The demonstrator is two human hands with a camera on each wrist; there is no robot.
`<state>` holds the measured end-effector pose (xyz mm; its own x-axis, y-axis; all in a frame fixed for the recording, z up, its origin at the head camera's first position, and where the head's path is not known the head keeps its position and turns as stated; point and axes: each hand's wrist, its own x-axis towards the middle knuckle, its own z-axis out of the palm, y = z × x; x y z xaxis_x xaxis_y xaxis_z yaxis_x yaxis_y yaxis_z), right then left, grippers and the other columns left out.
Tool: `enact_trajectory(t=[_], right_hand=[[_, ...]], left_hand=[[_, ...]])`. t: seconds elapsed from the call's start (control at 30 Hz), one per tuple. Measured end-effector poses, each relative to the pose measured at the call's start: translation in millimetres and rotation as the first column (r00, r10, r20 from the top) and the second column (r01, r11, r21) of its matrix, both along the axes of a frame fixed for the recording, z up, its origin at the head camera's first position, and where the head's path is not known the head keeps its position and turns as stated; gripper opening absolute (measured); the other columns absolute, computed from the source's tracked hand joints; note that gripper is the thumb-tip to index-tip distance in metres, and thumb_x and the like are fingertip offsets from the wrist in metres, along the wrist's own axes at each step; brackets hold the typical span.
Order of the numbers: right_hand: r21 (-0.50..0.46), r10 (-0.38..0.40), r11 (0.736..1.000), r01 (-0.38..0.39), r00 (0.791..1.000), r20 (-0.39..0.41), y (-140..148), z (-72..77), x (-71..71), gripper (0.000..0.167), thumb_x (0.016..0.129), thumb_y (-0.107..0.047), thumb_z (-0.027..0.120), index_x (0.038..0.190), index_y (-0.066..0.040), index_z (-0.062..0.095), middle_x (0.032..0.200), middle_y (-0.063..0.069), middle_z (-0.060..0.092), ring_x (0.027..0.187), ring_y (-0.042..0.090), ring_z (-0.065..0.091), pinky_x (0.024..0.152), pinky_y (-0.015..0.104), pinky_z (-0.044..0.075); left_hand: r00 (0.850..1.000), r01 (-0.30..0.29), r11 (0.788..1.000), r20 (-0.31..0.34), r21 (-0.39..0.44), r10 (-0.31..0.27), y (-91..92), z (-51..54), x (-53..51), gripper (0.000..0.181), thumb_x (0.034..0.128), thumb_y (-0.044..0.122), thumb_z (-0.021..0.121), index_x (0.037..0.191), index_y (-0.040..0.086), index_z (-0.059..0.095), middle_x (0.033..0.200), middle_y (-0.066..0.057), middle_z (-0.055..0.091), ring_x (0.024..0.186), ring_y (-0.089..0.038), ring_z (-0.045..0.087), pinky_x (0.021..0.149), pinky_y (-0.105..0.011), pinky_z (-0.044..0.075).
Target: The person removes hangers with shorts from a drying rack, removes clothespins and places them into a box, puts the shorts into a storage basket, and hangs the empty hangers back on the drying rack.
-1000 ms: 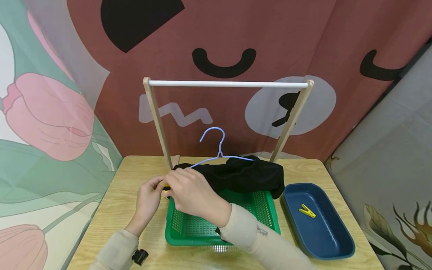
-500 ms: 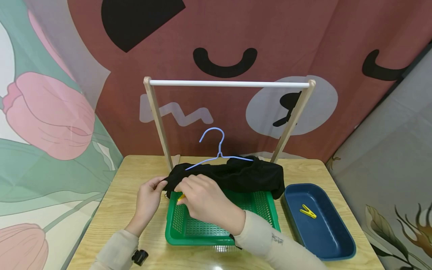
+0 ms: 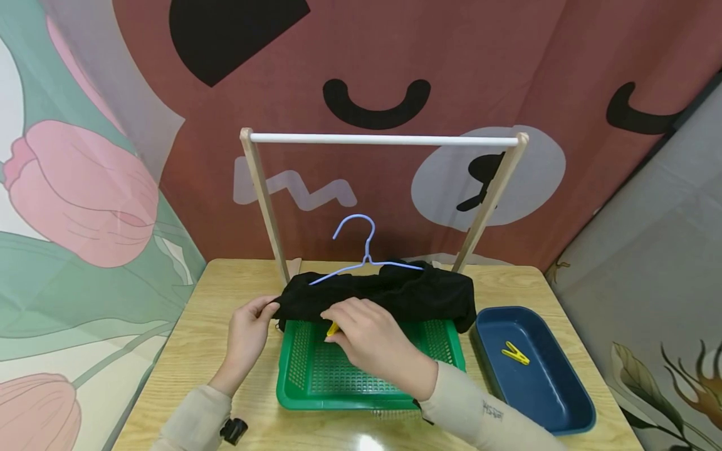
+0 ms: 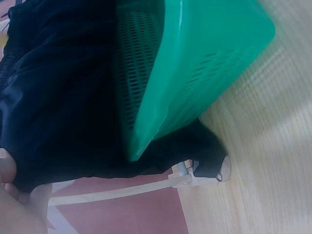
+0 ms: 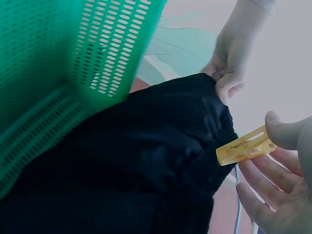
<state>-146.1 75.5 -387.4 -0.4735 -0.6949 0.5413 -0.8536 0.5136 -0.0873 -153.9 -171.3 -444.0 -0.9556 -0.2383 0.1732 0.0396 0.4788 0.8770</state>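
Note:
My left hand (image 3: 248,332) pinches the left end of a black garment (image 3: 417,297), which lies bunched across the back of a green basket (image 3: 282,376). A gathered, elastic-looking band (image 5: 207,161) runs along the garment's edge in the right wrist view. Between thumb and fingers, my right hand (image 3: 383,341) holds a yellow clothespin (image 5: 246,146). Its tip overlaps the band in that view; whether they touch I cannot tell. A light-blue hanger (image 3: 368,247) stands with its hook up, its lower part hidden by the cloth.
Behind the basket rises a wooden rack with a white rod (image 3: 383,139). On the right, a blue tray (image 3: 541,401) holds another yellow clothespin (image 3: 515,353). All stand on a wooden table (image 3: 192,338) before a printed curtain (image 3: 372,50).
My right hand has drawn away from my left hand and moved right along the garment, carrying the clothespin. My left hand has stayed at the garment's left end.

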Motion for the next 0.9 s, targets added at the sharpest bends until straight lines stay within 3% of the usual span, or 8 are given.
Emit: enact_trajectory(t=[0.9], right_hand=[[0.035, -0.151, 0.988, 0.149, 0.987, 0.047, 84, -41.3, 2.4, 0.038, 0.081, -0.026, 0.084, 0.112, -0.011, 0.068, 0.103, -0.001, 0.069, 0.089, 0.015, 0.064, 0.073, 0.033, 0.053]], left_hand=[[1.0, -0.01, 1.0, -0.002, 0.007, 0.01, -0.2, -1.0, 1.1, 0.016, 0.0977, 0.009, 0.063, 0.103, 0.001, 0.075, 0.102, -0.014, 0.073, 0.089, -0.023, 0.066, 0.071, -0.02, 0.049]])
